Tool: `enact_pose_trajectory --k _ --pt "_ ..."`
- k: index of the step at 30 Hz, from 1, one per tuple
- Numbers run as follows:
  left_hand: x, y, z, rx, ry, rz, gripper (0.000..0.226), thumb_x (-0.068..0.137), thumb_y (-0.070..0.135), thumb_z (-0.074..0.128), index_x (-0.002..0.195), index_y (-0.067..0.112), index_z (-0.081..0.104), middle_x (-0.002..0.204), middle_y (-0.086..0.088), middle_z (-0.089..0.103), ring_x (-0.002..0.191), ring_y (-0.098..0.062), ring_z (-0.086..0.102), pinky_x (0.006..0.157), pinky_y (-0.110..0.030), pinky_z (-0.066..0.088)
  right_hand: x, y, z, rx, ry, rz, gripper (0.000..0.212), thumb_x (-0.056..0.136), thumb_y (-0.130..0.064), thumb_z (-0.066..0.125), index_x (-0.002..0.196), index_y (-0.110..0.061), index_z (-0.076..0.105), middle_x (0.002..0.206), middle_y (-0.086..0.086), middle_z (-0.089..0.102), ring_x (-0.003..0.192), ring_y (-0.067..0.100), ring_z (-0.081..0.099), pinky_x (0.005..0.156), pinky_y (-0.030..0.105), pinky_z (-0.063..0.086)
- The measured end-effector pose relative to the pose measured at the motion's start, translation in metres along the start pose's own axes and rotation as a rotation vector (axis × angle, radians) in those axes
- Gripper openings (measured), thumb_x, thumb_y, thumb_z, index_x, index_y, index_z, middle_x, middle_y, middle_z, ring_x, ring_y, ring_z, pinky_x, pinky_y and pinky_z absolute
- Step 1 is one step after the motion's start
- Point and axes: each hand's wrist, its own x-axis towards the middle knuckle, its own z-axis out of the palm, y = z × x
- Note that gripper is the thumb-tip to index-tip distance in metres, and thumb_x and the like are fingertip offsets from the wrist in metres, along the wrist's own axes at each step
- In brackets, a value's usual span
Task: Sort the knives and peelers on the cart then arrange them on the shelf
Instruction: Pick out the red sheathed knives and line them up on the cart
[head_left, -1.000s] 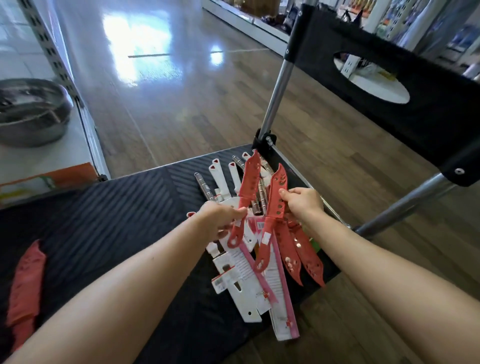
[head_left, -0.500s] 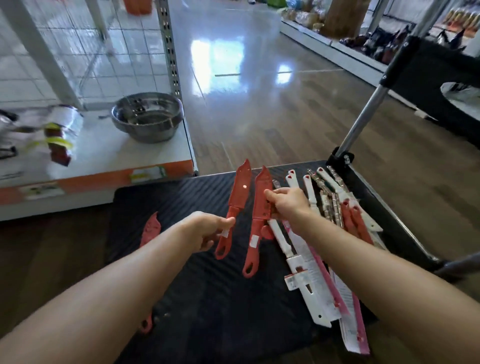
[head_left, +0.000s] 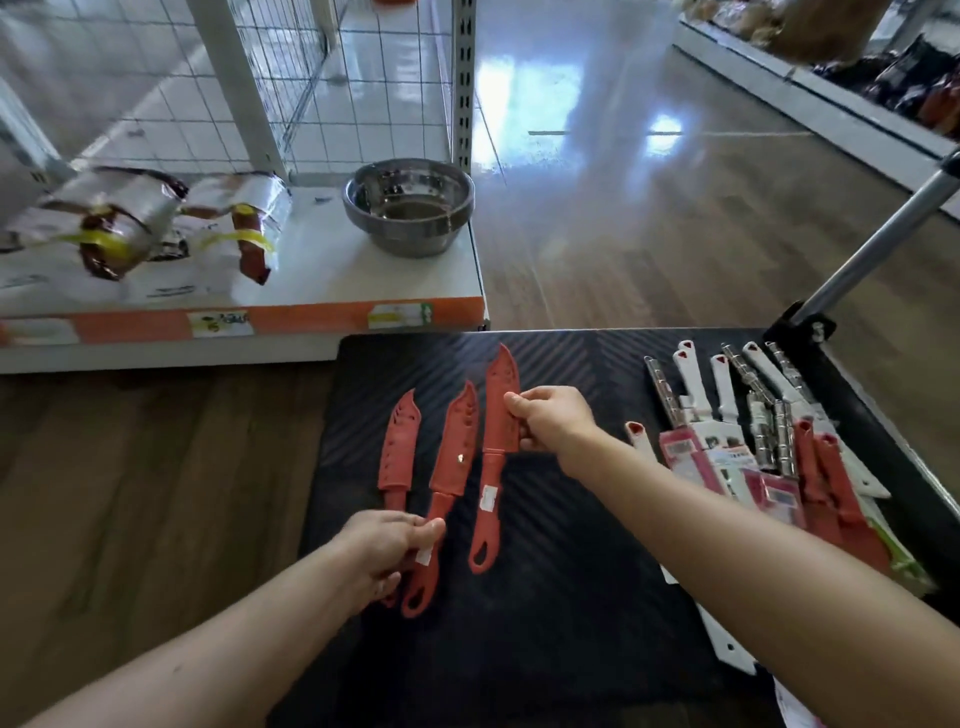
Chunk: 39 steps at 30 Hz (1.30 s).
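Note:
Three red sheathed knives lie side by side on the black ribbed cart deck. My left hand pinches the handle of the middle red knife. My right hand pinches the sheath of the right red knife. The left red knife lies untouched beside them, its handle end partly hidden under my left hand. A pile of white-handled peelers and knives, steel tools and more red knives sits at the cart's right side.
A white shelf with an orange price strip stands beyond the cart, holding a steel bowl and foil packets. The cart's handle post rises at the right. Wooden floor surrounds the cart.
Both hands carried a red knife each leftward from the pile to the cart's left part, down beside the third red knife. The view swung left toward the shelf.

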Motion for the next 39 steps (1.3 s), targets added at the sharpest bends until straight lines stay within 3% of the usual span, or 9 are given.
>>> enact_pose_trajectory --k 4,7,9,13,17,22,29,36,39 --pt "0.002 -0.002 0.006 -0.13 0.043 0.034 0.021 0.082 0.025 0.07 0.099 0.013 0.067 0.072 0.002 0.062 0.065 -0.01 0.054 0.067 -0.026 0.039 0.0 0.0 0.017 -0.16 -0.011 -0.07 0.023 0.087 -0.026 0.064 0.1 -0.008 0.069 0.092 0.006 0.071 0.082 0.019 0.07 0.075 0.032 0.059" --pt "0.002 0.001 0.011 -0.136 0.11 0.111 0.013 0.081 0.024 0.071 0.088 0.013 0.066 0.075 0.0 0.064 0.069 -0.012 0.056 0.058 -0.023 0.039 0.001 -0.001 0.019 -0.229 0.01 -0.118 0.024 0.087 -0.03 0.064 0.1 -0.011 0.07 0.094 0.005 0.072 0.085 0.019 0.07 0.082 0.037 0.058" --pt "0.002 -0.003 0.011 -0.076 0.176 0.155 0.012 0.08 0.026 0.072 0.081 0.016 0.066 0.077 0.001 0.066 0.072 -0.012 0.059 0.057 -0.023 0.042 0.002 -0.002 0.02 -0.233 0.011 -0.113 0.024 0.086 -0.03 0.065 0.101 -0.011 0.07 0.094 0.005 0.072 0.084 0.019 0.071 0.082 0.037 0.058" --pt "0.002 -0.012 0.011 0.021 0.33 0.21 0.014 0.076 0.035 0.075 0.073 0.022 0.07 0.075 0.004 0.07 0.087 -0.017 0.065 0.083 -0.034 0.054 -0.004 -0.002 0.027 -0.228 -0.025 -0.108 0.021 0.087 -0.026 0.065 0.097 -0.008 0.069 0.091 0.006 0.072 0.081 0.018 0.071 0.078 0.035 0.059" --pt "-0.006 -0.016 0.018 0.052 0.431 0.281 0.015 0.08 0.033 0.071 0.07 0.025 0.064 0.066 0.008 0.065 0.068 -0.004 0.06 0.062 -0.019 0.047 -0.008 -0.003 0.035 -0.27 -0.044 -0.131 0.013 0.087 -0.024 0.064 0.081 -0.013 0.066 0.085 0.006 0.072 0.08 0.02 0.072 0.076 0.034 0.06" --pt "-0.002 -0.023 0.024 0.093 0.526 0.283 0.018 0.082 0.038 0.067 0.086 0.021 0.069 0.079 0.006 0.069 0.081 -0.013 0.064 0.07 -0.028 0.053 -0.009 -0.002 0.041 -0.315 -0.035 -0.132 0.014 0.087 -0.024 0.064 0.08 -0.012 0.065 0.083 0.007 0.071 0.078 0.02 0.072 0.075 0.035 0.06" --pt "0.0 -0.024 0.024 0.204 0.522 0.309 0.016 0.082 0.038 0.066 0.081 0.024 0.06 0.077 0.01 0.064 0.075 -0.009 0.062 0.065 -0.028 0.052 -0.01 -0.003 0.05 -0.437 -0.02 -0.197 0.017 0.085 -0.023 0.067 0.08 -0.006 0.067 0.078 0.008 0.069 0.066 0.018 0.069 0.073 0.032 0.06" --pt "0.006 -0.021 0.017 0.256 0.443 0.328 0.015 0.082 0.037 0.067 0.079 0.023 0.062 0.069 0.01 0.065 0.067 -0.007 0.063 0.06 -0.026 0.052 -0.009 -0.003 0.063 -0.515 -0.014 -0.274 0.021 0.081 -0.022 0.071 0.08 -0.002 0.068 0.081 0.008 0.069 0.072 0.018 0.068 0.074 0.03 0.058" --pt "0.006 -0.022 0.014 0.302 0.458 0.406 0.013 0.081 0.031 0.069 0.08 0.024 0.058 0.079 0.009 0.062 0.071 -0.006 0.058 0.058 -0.02 0.046 -0.009 -0.002 0.072 -0.521 -0.019 -0.301 0.013 0.081 -0.019 0.07 0.078 -0.008 0.064 0.081 0.002 0.064 0.077 0.016 0.066 0.073 0.03 0.058"
